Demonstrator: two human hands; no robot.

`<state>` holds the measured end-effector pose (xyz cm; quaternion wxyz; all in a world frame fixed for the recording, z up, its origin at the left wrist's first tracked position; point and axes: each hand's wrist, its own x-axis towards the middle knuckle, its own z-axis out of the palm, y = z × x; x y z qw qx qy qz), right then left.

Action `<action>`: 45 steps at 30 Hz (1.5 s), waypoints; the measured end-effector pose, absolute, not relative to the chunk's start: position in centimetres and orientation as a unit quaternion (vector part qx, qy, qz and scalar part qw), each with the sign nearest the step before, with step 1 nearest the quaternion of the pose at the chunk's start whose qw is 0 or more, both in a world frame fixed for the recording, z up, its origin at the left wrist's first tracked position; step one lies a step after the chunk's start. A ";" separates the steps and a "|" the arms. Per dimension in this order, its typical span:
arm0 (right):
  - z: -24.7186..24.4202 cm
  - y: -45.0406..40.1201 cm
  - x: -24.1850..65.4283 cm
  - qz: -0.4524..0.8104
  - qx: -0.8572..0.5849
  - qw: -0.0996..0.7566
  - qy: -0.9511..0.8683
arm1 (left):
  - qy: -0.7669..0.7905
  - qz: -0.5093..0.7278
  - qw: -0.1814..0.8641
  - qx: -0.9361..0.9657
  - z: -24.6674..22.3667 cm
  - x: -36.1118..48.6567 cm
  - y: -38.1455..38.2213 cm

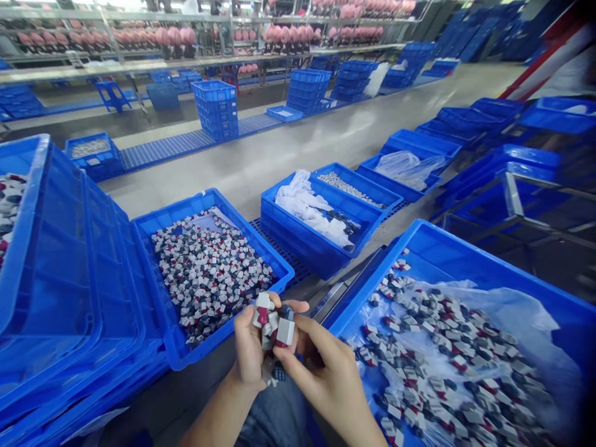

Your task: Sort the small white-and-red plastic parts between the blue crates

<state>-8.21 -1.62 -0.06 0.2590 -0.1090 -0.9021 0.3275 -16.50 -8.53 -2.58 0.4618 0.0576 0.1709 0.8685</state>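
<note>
Both of my hands meet low in the middle of the head view. My left hand (249, 347) cups a small bunch of grey, white and dark red plastic parts (266, 320). My right hand (326, 366) pinches one of these small parts (285, 330) between thumb and fingers, right against the bunch. Just left of my hands is a blue bin of loose small parts (209, 270). At my right, a second blue bin (465, 261) holds many of the same parts lying on a clear plastic bag (507, 323).
A stack of tall blue crates (56, 279) stands at my left. Further back, blue bins hold white bags (311, 211) and grey pieces (349, 186). More blue bins (512, 161) line the right side. Beyond the grey floor (298, 149) are shelves with pink items (288, 34).
</note>
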 end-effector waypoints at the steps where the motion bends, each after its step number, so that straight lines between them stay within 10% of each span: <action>1: 0.1 -1.8 -8.2 0.337 -0.117 0.245 -0.902 | 0.168 0.868 0.464 0.054 -2.6 -16.4 -8.5; 45: -3.9 -2.7 -6.4 0.409 -0.236 0.468 -0.747 | 0.254 0.837 0.485 0.016 -1.4 -16.1 -7.7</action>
